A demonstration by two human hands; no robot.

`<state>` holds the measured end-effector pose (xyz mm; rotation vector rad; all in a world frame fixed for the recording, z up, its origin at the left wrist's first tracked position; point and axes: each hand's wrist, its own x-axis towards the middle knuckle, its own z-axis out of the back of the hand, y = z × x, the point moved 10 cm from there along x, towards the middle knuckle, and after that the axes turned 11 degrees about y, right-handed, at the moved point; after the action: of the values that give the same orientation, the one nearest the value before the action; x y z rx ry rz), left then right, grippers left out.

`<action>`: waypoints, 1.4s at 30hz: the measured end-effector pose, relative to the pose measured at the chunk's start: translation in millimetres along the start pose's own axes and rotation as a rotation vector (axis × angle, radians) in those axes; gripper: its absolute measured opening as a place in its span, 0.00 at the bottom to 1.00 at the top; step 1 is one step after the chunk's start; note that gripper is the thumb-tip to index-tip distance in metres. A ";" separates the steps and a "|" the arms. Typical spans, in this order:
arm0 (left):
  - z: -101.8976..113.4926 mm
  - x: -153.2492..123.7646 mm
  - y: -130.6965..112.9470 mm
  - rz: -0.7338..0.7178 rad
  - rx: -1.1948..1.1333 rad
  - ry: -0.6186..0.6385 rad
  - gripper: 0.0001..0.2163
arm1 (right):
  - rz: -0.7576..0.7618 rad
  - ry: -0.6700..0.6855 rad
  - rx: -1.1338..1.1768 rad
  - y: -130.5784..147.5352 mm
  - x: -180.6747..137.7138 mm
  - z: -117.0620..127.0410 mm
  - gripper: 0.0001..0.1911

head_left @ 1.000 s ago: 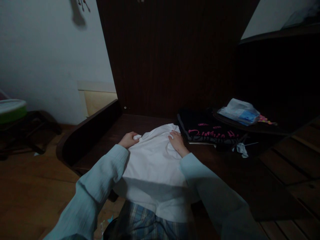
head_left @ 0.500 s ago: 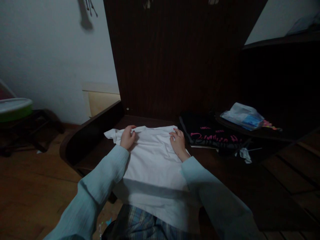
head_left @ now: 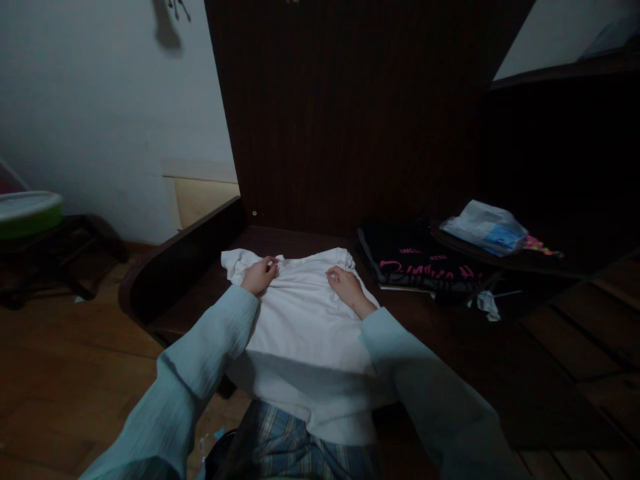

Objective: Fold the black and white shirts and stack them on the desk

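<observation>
A white shirt (head_left: 305,340) lies spread on a dark wooden surface (head_left: 480,373) in front of me, its near edge hanging over my lap. My left hand (head_left: 259,275) rests on the shirt's far left part, fingers curled on the cloth beside a bunched sleeve (head_left: 235,260). My right hand (head_left: 344,288) presses on the shirt's far right part, fingers bent down on the fabric. Both arms wear pale blue sleeves.
A folded black garment with pink lettering (head_left: 420,263) lies just right of the shirt. Behind it a clear plastic bag (head_left: 484,229) sits on a dark tray. A dark panel (head_left: 350,113) rises behind. A green-rimmed tub (head_left: 27,212) stands at far left above the wooden floor.
The shirt's left sleeve came out to the left and now lies bunched. My right hand slid inward to the left along the top of the shirt.
</observation>
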<state>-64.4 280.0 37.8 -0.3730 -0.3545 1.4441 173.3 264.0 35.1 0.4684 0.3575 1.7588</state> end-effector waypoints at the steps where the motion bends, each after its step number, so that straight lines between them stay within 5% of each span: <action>1: 0.9 -0.2 1.0 0.019 0.006 -0.006 0.17 | -0.019 0.015 -0.017 -0.2 -0.3 -0.6 0.09; 5: 2.3 0.9 6.4 0.080 0.019 0.002 0.21 | -0.066 0.029 -0.069 0.2 0.0 -3.0 0.14; 8: -2.1 2.0 6.1 0.069 0.021 0.070 0.16 | -0.106 0.024 -0.133 -0.2 0.1 -4.7 0.20; 13: 2.7 0.7 5.5 0.033 -0.021 0.013 0.13 | -0.112 0.016 -0.105 -1.0 -3.4 -4.1 0.11; 20: 16.6 -1.1 -0.4 -0.104 -0.168 -0.191 0.23 | 0.117 -0.212 0.118 14.5 -8.7 16.2 0.23; 23: 9.0 -2.0 -9.6 -0.150 -0.079 -0.112 0.29 | 0.135 -0.323 0.107 13.1 -10.7 26.1 0.31; 27: -9.4 1.3 -4.9 -0.085 0.062 0.060 0.28 | -0.025 -0.389 0.119 -18.0 -9.5 33.7 0.28; 32: -13.3 9.2 9.4 -0.019 0.196 0.082 0.24 | -0.214 -0.337 0.123 -52.7 -5.9 27.6 0.28; 37: -6.5 10.6 28.4 0.028 0.242 0.063 0.22 | -0.328 -0.279 0.071 -59.0 -8.3 24.2 0.26; 42: 2.3 6.5 39.4 0.028 0.228 0.027 0.20 | -0.270 -0.223 0.045 -53.7 -5.8 24.7 0.10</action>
<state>-99.7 290.1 22.1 -0.2135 -0.1607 1.4873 232.1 270.7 30.3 0.6136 0.2873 1.4240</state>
